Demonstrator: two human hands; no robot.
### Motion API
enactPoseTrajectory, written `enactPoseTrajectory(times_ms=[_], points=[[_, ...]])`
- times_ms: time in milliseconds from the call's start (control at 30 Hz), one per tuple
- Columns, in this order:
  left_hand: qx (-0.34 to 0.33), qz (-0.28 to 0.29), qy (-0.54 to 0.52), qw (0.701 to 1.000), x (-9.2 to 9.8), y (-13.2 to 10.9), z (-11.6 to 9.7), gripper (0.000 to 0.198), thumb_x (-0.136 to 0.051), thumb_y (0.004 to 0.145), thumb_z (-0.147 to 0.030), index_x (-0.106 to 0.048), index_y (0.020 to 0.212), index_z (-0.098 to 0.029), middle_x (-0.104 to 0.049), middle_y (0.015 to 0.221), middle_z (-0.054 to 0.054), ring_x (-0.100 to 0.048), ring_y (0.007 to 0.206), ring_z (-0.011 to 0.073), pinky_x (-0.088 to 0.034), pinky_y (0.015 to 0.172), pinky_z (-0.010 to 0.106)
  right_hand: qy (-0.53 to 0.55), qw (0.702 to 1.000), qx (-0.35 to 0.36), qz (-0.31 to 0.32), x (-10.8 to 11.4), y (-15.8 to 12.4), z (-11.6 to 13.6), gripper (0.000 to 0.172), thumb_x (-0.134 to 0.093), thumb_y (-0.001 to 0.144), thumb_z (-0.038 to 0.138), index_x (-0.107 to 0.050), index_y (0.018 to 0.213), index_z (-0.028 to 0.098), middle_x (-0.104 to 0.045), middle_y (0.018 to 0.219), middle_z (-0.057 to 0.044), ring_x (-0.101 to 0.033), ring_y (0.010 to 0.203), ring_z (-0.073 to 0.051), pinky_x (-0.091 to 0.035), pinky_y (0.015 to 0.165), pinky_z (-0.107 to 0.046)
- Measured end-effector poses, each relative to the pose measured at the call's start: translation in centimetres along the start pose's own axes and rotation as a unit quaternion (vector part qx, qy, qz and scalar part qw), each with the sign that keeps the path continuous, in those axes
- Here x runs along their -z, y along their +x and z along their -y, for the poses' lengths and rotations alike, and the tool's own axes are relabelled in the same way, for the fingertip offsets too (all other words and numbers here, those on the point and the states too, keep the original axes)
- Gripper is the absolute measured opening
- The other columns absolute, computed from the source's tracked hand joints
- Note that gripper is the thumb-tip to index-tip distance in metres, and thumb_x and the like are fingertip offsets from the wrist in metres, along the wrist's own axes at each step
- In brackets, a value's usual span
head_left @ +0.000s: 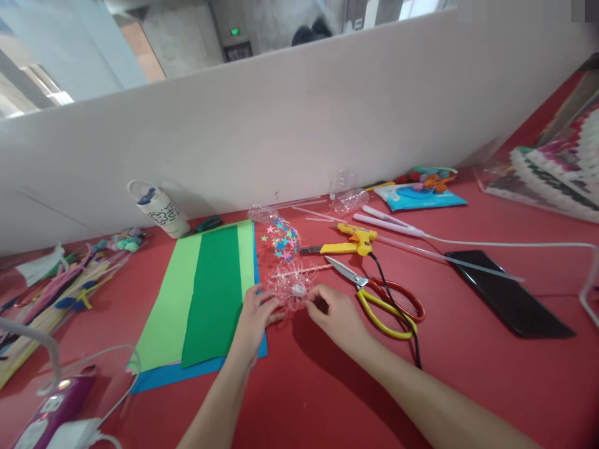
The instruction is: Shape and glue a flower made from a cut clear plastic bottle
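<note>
A clear plastic flower-like piece (283, 284), made of curled see-through strips with a whitish centre, is between my two hands. My left hand (257, 312) holds its left edge, with the thumb and fingers curved around the strips. At its right edge, the thumb and forefinger of my right hand (334, 315) are pinched together on the plastic. Just behind the piece lies a clear round form with colourful stars (284, 240). A pink-striped stick (306, 269) runs out from behind the flower to the right.
Right of my hands lie scissors (362, 284), a yellow cutter (339, 249), a yellow glue gun (360, 237) with its black cord, and a phone (505, 293). On the left are green sheets (213, 296), a tumbler (161, 212), pipe cleaners (51, 293) and a power strip (60, 402).
</note>
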State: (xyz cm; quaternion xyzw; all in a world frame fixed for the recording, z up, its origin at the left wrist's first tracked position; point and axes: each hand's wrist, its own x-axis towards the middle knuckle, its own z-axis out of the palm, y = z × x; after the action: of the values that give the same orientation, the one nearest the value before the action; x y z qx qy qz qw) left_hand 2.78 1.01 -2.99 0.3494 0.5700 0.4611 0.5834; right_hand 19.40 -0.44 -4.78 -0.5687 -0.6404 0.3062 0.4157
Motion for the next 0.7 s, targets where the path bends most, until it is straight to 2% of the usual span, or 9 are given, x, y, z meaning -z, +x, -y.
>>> enactPoseTrajectory(times_ms=[67,167,267,367,533,633,700], points=[[-0.013,-0.017,-0.037,0.999,0.0,-0.3,0.6,0.053,-0.067,0.067,-0.017,-0.04,0.112,-0.023,-0.057,0.109,0.007,-0.066,0.08,0.0159,-0.056,0.071,0.032,0.002,1.0,0.0,-0.002,0.0,0.0,0.0,0.008,-0.048,0.076,0.023,-0.05,0.068,0.021,-0.057,0.063,0.002,-0.051,0.056,-0.013,-0.038,0.055,-0.023],[0.02,-0.032,-0.061,0.997,0.0,-0.8,1.1,0.049,-0.065,0.063,-0.012,-0.043,0.106,-0.021,-0.061,0.1,0.005,-0.068,0.075,0.0175,-0.056,0.069,0.032,0.001,1.0,0.0,-0.006,0.1,0.0,0.1,0.008,-0.048,0.076,0.024,-0.049,0.069,0.021,-0.056,0.063,0.002,-0.051,0.057,-0.013,-0.039,0.056,-0.024],[0.071,0.017,-0.052,0.996,-0.3,-1.4,0.8,0.035,-0.062,0.062,-0.009,-0.049,0.093,-0.016,-0.065,0.084,0.005,-0.069,0.072,0.019,-0.056,0.071,0.032,-0.001,1.0,-0.001,-0.007,0.1,0.0,0.1,0.007,-0.048,0.076,0.023,-0.05,0.07,0.021,-0.057,0.064,0.001,-0.052,0.057,-0.013,-0.04,0.056,-0.024],[0.086,0.072,-0.029,0.993,-0.9,-1.5,0.3,0.026,-0.063,0.062,-0.008,-0.056,0.087,-0.014,-0.068,0.078,0.006,-0.069,0.069,0.0167,-0.054,0.069,0.027,-0.004,1.0,-0.002,-0.001,0.1,0.0,0.0,0.006,-0.048,0.075,0.022,-0.05,0.07,0.021,-0.058,0.064,0.001,-0.053,0.057,-0.013,-0.04,0.056,-0.024],[0.055,0.058,-0.056,0.995,-1.9,-0.2,0.0,0.029,-0.06,0.062,-0.006,-0.057,0.089,-0.017,-0.068,0.079,0.001,-0.068,0.069,0.0122,-0.051,0.061,0.02,-0.019,1.0,-0.013,-0.001,0.1,0.0,-0.2,0.007,-0.048,0.075,0.023,-0.05,0.068,0.021,-0.057,0.061,0.002,-0.051,0.054,-0.013,-0.037,0.053,-0.023],[0.056,0.064,-0.088,0.992,-1.4,0.8,-0.6,0.029,-0.053,0.059,-0.005,-0.054,0.085,-0.016,-0.068,0.081,0.002,-0.068,0.073,0.0126,-0.052,0.061,0.019,-0.028,0.999,-0.019,-0.003,0.2,0.1,-0.3,0.008,-0.048,0.073,0.023,-0.05,0.066,0.021,-0.056,0.06,0.002,-0.05,0.053,-0.013,-0.036,0.052,-0.023],[0.068,0.081,-0.102,0.989,-0.6,1.3,-1.1,0.027,-0.049,0.061,-0.007,-0.055,0.086,-0.014,-0.069,0.084,0.007,-0.069,0.081,0.0143,-0.053,0.068,0.02,-0.031,0.999,-0.022,-0.001,0.1,0.2,-0.4,0.008,-0.047,0.073,0.022,-0.049,0.065,0.021,-0.055,0.058,0.002,-0.05,0.052,-0.013,-0.035,0.051,-0.023]])
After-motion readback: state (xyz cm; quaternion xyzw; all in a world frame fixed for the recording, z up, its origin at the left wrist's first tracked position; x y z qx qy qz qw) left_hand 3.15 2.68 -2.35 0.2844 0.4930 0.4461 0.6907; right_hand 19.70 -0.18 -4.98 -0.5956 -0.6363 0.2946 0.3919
